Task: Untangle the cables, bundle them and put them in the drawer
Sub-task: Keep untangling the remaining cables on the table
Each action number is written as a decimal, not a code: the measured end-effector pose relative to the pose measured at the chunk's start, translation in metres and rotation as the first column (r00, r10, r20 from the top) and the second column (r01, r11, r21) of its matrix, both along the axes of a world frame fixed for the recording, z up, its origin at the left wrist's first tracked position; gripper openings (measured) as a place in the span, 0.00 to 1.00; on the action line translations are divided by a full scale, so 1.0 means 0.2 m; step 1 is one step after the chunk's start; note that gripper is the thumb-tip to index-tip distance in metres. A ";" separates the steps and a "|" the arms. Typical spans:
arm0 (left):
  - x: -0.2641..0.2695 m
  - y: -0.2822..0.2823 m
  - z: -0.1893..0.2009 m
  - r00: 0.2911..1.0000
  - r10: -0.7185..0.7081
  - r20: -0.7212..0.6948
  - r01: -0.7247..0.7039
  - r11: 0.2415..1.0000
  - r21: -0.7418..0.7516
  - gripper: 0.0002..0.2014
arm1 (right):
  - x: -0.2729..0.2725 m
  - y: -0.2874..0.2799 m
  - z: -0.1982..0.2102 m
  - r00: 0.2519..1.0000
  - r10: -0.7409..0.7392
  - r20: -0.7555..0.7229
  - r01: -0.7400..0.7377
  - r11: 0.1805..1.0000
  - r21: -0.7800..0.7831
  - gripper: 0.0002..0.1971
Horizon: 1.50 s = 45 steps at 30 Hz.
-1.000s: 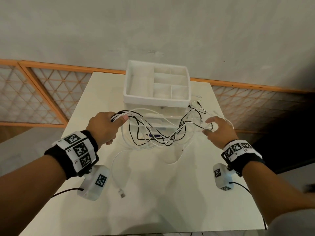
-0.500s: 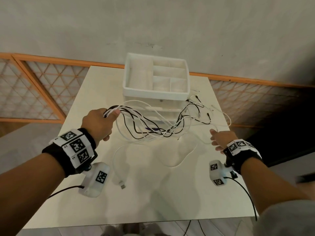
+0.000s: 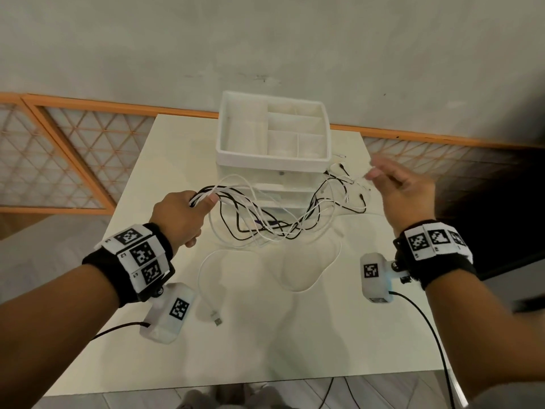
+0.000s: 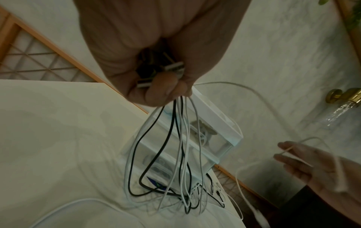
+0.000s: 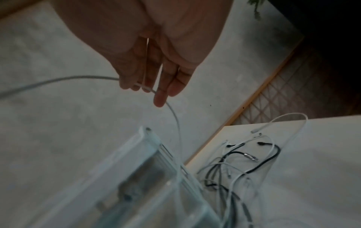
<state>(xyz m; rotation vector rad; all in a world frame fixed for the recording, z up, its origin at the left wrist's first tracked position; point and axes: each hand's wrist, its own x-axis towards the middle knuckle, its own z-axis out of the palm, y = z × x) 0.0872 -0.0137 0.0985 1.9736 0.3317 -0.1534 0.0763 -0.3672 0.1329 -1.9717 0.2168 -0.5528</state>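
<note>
A tangle of black and white cables (image 3: 265, 225) hangs from my left hand (image 3: 188, 214) down to the table in front of the drawer unit (image 3: 271, 163). That hand grips a bunch of cable ends in its fist (image 4: 162, 86), with metal plugs showing between the fingers. My right hand (image 3: 404, 190) is raised at the right of the unit and is blurred. Its fingers (image 5: 156, 74) are nearly straight, and one thin white cable (image 5: 171, 111) lies across them. Loose plug ends (image 5: 252, 157) lie on the table below it.
The white drawer unit has a divided tray on top and clear drawers (image 3: 280, 193) below. Another white cable with a USB plug (image 3: 217, 321) loops over the white table (image 3: 265, 349). An orange lattice screen (image 3: 59, 160) runs behind along the grey wall.
My right hand let go of the tangle, dropped to the table, then rose up and to the right with one white cable across its fingers. The left hand kept its grip.
</note>
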 end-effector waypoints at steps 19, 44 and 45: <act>-0.02 0.01 0.10 0.985 -0.171 -0.029 0.170 0.985 -0.017 0.20 | 0.18 -0.09 -0.16 0.796 -0.122 -0.593 -0.052 0.962 -0.269 0.39; -0.13 -0.13 0.02 0.964 -0.262 -0.033 0.246 0.936 -0.252 0.09 | -0.26 0.67 -0.54 0.610 0.231 -0.758 -0.684 0.636 -0.357 0.07; -0.13 -0.14 0.02 0.961 -0.276 -0.024 0.262 0.933 -0.246 0.09 | -0.25 0.66 -0.45 0.664 0.315 -0.678 -0.669 0.656 -0.350 0.06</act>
